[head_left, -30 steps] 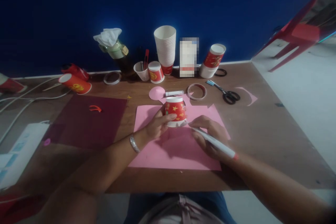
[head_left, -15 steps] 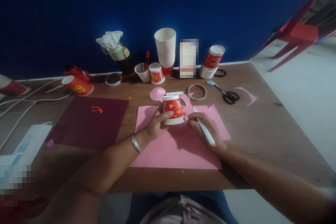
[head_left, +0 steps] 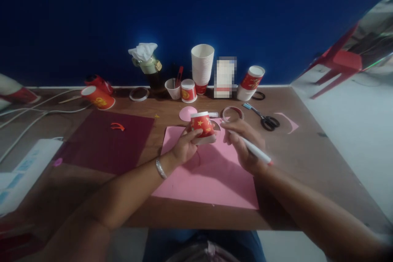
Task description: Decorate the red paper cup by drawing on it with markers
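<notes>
My left hand [head_left: 186, 145] is wrapped round a red and white paper cup [head_left: 202, 126] with gold stars, held upside down and slightly tilted above the pink paper [head_left: 211, 188]. In my right hand [head_left: 245, 143] lies a white marker [head_left: 256, 151] with a red end, its front end toward the cup but apart from it. A faint curved line shows on the pink paper just below the cup. Behind the cup, a pink paper disc [head_left: 188, 113] and a second white marker [head_left: 210, 114] lie on the table, the marker partly hidden by the cup.
Scissors [head_left: 266, 118], a tape roll [head_left: 232, 113] and a pink scrap [head_left: 291, 123] lie to the right. At the back stand stacked paper cups [head_left: 202, 63] and a jar [head_left: 150, 69]. Dark red paper [head_left: 113, 143], a tipped red cup [head_left: 98, 97] and cables are on the left.
My left hand has tilted the cup a little. My right hand has moved slightly up and right with the marker, and a curved line now shows on the pink paper. The view has shifted.
</notes>
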Motion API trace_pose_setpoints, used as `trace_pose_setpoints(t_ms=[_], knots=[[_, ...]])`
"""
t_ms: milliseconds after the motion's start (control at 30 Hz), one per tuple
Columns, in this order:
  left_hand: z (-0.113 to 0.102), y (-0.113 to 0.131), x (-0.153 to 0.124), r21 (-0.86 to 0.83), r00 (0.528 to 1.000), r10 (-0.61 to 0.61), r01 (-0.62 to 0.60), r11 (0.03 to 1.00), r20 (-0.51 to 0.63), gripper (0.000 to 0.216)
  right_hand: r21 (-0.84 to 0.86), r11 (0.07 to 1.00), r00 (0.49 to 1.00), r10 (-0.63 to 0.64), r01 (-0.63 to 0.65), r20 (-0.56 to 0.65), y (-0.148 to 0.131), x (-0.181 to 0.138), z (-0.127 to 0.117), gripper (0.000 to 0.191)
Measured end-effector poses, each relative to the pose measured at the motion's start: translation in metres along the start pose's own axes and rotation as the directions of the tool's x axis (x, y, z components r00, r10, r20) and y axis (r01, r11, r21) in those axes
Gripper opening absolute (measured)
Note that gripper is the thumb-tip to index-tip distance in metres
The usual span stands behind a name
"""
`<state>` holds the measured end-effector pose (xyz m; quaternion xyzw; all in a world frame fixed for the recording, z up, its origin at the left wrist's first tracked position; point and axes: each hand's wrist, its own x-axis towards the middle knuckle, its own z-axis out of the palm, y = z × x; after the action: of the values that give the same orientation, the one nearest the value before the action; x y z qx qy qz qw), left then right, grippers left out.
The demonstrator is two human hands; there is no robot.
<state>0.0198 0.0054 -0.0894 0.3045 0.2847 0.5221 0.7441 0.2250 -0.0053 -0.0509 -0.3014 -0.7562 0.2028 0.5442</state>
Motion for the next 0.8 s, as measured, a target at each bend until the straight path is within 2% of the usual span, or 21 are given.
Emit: trace_pose_setpoints(t_ms=[133,267,367,467,533,800], knots=[[-0.004,-0.001,0.002,0.022,0.997,-0.049,0.047,0.999,0.058,0.064,0.026,0.998,0.991,-0.051,0.048,0.122,-0.004,-0.012,0.007,0.021],[-0.002,-0.001,0.002,0.052,0.981,-0.129,0.123,0.991,0.147,0.069,0.080,0.994,0.970,-0.084,0.068,0.230,-0.006,-0.031,-0.002,0.021],[-0.002,-0.001,0.002,0.067,0.972,-0.152,0.142,0.988,0.180,0.069,0.057,0.998,0.982,-0.004,-0.007,0.189,-0.005,-0.037,-0.008,0.018],[-0.004,-0.002,0.002,0.091,0.973,-0.157,0.144,0.985,0.170,0.070,0.068,0.992,0.990,0.103,-0.110,0.100,-0.002,-0.037,-0.007,0.016],[-0.007,-0.004,0.002,0.105,0.974,-0.165,0.149,0.983,0.154,0.067,0.100,0.987,0.990,0.120,-0.128,0.080,0.000,-0.036,-0.005,0.016],[-0.005,-0.004,0.003,0.062,0.979,-0.143,0.136,0.989,0.143,0.045,0.117,0.971,0.971,0.190,-0.208,0.143,-0.016,-0.031,-0.010,0.015]])
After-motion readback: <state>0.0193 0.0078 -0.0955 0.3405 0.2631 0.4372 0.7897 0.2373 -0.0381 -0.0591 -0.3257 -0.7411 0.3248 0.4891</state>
